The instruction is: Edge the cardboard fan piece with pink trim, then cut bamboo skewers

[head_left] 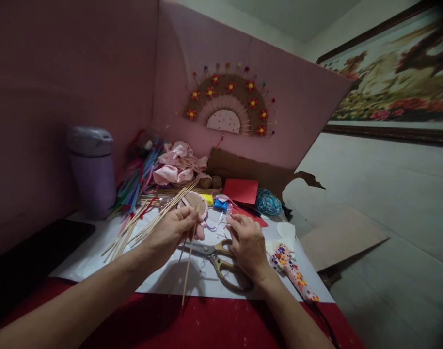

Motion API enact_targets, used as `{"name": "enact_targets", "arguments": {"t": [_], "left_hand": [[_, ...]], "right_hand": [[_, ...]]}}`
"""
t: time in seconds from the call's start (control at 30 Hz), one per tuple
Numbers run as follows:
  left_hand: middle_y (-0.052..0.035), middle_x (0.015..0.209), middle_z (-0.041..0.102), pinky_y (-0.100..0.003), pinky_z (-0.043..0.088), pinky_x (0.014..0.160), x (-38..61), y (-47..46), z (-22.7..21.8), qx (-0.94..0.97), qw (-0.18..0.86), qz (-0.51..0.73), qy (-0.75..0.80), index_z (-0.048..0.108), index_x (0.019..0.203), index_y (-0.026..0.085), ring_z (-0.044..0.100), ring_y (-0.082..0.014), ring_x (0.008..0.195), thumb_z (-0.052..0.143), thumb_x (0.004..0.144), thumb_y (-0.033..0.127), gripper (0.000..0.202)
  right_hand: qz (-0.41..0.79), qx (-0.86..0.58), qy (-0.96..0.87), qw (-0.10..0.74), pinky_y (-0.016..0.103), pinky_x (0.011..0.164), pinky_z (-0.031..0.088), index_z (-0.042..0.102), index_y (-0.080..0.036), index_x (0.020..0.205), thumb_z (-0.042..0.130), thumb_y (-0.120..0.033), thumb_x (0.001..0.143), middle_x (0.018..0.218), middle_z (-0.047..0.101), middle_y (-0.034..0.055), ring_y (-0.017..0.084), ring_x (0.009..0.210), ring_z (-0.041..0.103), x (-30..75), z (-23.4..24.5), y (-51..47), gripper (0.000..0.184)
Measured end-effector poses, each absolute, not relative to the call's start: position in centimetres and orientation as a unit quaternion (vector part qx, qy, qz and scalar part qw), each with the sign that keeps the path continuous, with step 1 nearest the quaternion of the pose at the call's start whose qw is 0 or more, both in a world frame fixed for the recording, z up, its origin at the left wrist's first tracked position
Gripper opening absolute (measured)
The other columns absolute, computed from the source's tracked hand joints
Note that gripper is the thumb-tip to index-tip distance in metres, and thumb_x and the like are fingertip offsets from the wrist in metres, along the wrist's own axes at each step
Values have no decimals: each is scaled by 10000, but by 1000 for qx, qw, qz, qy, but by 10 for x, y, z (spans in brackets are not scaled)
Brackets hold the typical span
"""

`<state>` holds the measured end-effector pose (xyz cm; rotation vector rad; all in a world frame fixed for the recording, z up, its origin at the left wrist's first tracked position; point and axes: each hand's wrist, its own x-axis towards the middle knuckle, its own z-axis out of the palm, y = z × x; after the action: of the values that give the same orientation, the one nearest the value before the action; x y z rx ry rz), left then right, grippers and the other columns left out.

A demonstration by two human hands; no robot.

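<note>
Two thin bamboo sticks (pixel 187 277) hang down from my left hand (pixel 181 227), pinched between its thumb and fingers; the longer one reaches past the white sheet's front edge. A cardboard disc with a pink-and-white rim (pixel 198 202) lies just behind that hand. My right hand (pixel 249 245) hovers by the handles of large scissors (pixel 221 265), its thumb and fingertips drawn together. Whatever those fingertips hold, if anything, is too small to tell. The scissors lie on the white sheet, blades pointing left beneath the sticks.
More bamboo sticks (pixel 129 235) lie left of my hands. Behind are pink fabric (pixel 180 162), red paper (pixel 241 190) and blue yarn (pixel 268 201). A purple tumbler (pixel 92 174) stands left; a flower-patterned glue gun (pixel 297 276) lies right. A decorated cardboard arch (pixel 230 87) hangs on the pink panel.
</note>
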<state>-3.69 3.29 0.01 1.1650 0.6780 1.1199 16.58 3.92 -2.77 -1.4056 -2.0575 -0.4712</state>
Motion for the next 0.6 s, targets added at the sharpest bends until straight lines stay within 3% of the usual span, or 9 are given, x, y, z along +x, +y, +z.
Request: {"name": "enact_targets", "arguments": {"t": [0.17,0.27,0.4,0.6], "left_hand": [[76,522,414,-210,349,516,-40,36,11,475,599,603,227,465,733,174,417,-64,475,564,816,352,220],[80,542,395,-208,341,513,-38,37,7,505,551,625,227,460,753,181,403,-62,480,525,836,322,176],[51,523,475,-230,365,530,-32,35,-5,640,448,511,357,479,694,171,453,-96,502,464,837,295,190],[-31,582,604,-255,343,545,-62,50,13,729,178,341,566,592,632,180,536,-158,568,458,789,275,227]], "right_hand": [[-138,-474,-804,330,338,750,360,657,-194,923,560,-180,838,950,640,64,210,868,530,149,-31,22,129],[-125,-462,-806,349,331,746,366,659,-195,912,553,-186,845,921,644,58,200,852,538,147,-33,19,126],[-119,-452,-802,372,330,742,374,661,-189,891,544,-189,850,900,648,60,199,836,541,149,-33,18,124],[-100,-447,-801,384,333,743,386,658,-188,869,536,-182,852,888,647,59,202,835,548,151,-32,16,123]]}}
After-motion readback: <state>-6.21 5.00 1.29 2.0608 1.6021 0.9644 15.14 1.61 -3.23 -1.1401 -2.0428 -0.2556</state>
